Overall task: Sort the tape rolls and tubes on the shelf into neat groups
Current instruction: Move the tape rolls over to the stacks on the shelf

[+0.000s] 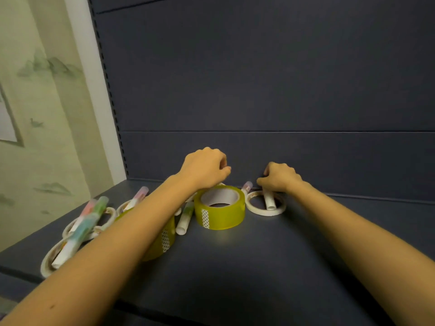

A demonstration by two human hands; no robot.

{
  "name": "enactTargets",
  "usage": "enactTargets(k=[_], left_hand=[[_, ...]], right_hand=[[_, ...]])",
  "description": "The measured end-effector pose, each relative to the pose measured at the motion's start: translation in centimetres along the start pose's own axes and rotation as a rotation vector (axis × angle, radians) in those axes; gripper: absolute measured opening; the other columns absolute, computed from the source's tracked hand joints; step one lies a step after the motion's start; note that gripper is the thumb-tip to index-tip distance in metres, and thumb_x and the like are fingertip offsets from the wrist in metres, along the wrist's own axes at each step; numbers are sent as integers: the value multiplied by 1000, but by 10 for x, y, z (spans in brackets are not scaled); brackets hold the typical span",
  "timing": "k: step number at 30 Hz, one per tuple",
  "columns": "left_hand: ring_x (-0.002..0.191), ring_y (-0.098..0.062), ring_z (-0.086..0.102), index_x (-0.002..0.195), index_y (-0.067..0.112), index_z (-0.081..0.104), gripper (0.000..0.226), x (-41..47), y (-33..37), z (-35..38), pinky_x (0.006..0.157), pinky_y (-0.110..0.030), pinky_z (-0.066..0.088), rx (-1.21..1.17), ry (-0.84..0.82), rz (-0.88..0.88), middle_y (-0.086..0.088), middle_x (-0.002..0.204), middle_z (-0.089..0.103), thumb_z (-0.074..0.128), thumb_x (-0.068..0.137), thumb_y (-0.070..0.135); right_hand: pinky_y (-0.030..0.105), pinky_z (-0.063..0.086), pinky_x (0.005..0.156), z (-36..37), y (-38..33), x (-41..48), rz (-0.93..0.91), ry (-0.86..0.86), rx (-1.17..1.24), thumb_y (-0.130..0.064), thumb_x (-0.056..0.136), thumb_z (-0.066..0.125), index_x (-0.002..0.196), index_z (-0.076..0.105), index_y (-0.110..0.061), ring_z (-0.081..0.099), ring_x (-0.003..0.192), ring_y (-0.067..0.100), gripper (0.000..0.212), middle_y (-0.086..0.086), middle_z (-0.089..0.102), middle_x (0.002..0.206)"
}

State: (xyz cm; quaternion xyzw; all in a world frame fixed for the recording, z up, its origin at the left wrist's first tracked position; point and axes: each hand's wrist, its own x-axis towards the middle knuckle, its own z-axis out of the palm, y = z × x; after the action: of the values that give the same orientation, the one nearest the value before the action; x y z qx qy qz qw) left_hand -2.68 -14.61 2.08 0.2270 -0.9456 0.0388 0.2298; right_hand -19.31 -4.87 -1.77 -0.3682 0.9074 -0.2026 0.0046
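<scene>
Nothing here can be read as text, brand or number. The yellow tape roll (pixel 220 208) in the middle carries a white tab (pixel 205 218) printed with a dotted pattern, not letters. The second yellow roll (pixel 157 250) bears the same kind of tab. The white tube (pixel 270 201) shows a plain side. Any print on the coloured tubes (pixel 77 234) and the flat white tape rings (pixel 259 211) is too blurred to make out.

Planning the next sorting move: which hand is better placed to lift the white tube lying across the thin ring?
Right. The right hand curls over the far end of the white tube; the left hand hovers behind the yellow roll, farther off.
</scene>
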Motion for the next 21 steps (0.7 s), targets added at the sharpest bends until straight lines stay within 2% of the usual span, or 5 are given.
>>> enactTargets(k=[7, 12, 15, 17, 21], left_hand=[[99, -31, 59, 107, 9, 62, 35, 58, 9, 42, 78, -37, 47, 59, -254, 47, -12, 110, 63, 49, 92, 39], [103, -31, 58, 105, 8, 63, 51, 77, 10, 76, 81, -38, 45, -63, -509, 34, -12, 113, 62, 50, 87, 54], [102, -30, 60, 96, 8, 63, 45, 82, 10, 82, 82, -38, 47, -134, -578, 52, -12, 105, 62, 56, 85, 51], [90, -28, 61, 80, 10, 59, 32, 83, 12, 81, 73, -34, 46, -151, -583, 72, -10, 93, 60, 59, 84, 42], [66, -22, 53, 58, 15, 45, 37, 79, 20, 67, 64, -30, 42, -204, -410, 73, -3, 62, 51, 55, 85, 38]], right_hand=[[28, 40, 83, -34, 19, -26, -28, 216, 231, -29, 87, 63, 108, 61, -18, 59, 105, 24, 23, 4, 66, 110], [35, 50, 87, -42, 21, -54, -9, 295, 302, -25, 88, 64, 106, 62, -16, 64, 94, 21, 20, 4, 67, 102], [27, 47, 79, -41, 21, -68, 9, 339, 288, -25, 88, 64, 106, 63, -16, 62, 91, 17, 21, 2, 66, 99], [25, 46, 76, -39, 21, -77, 25, 370, 291, -25, 88, 64, 106, 63, -15, 62, 90, 17, 21, 2, 66, 97], [22, 43, 72, -40, 23, -93, 60, 420, 256, -25, 88, 64, 107, 62, -15, 59, 85, 13, 21, -2, 63, 94]])
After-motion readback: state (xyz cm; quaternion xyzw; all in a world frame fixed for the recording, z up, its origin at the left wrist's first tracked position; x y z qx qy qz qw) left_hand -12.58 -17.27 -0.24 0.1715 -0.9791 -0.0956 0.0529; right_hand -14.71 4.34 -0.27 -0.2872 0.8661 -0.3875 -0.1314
